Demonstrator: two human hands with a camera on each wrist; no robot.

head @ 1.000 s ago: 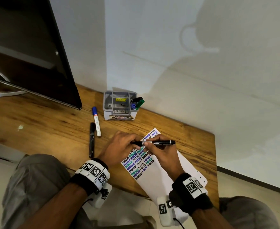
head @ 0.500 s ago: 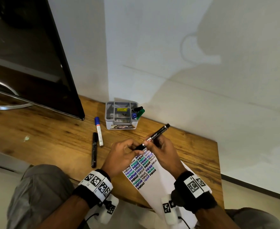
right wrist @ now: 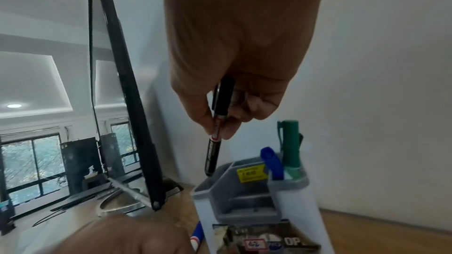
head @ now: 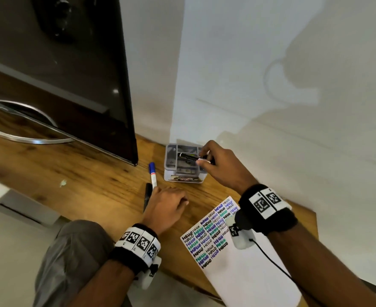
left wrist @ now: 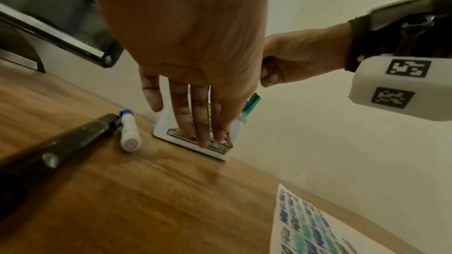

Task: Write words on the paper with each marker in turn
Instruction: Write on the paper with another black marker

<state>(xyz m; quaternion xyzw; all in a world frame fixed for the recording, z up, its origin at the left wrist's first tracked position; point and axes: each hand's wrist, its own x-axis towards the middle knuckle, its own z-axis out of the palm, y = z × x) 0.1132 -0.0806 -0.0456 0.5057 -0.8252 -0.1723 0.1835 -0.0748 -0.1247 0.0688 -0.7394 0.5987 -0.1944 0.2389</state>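
Observation:
My right hand (head: 201,159) pinches a black marker (head: 188,156) just above the grey and white organizer (head: 171,171) at the wall. In the right wrist view my right hand (right wrist: 220,128) holds the black marker (right wrist: 215,150) with its lower end over a compartment of the organizer (right wrist: 244,196). A green marker (right wrist: 291,148) and a blue marker (right wrist: 271,161) stand in the organizer. My left hand (head: 169,196) rests on the desk, fingers straight (left wrist: 200,123), holding nothing. The paper (head: 238,273), with rows of coloured "HELLO", lies at the front right.
A blue-capped white marker (head: 153,177) and a black marker (head: 147,194) lie on the wooden desk (head: 82,173) left of my left hand. A dark monitor (head: 71,74) on a curved stand fills the back left. The white wall (head: 271,107) is right behind the organizer.
My right hand carried the black marker from above the paper to the organizer. My left hand let go of it and moved left onto the desk beside the loose markers.

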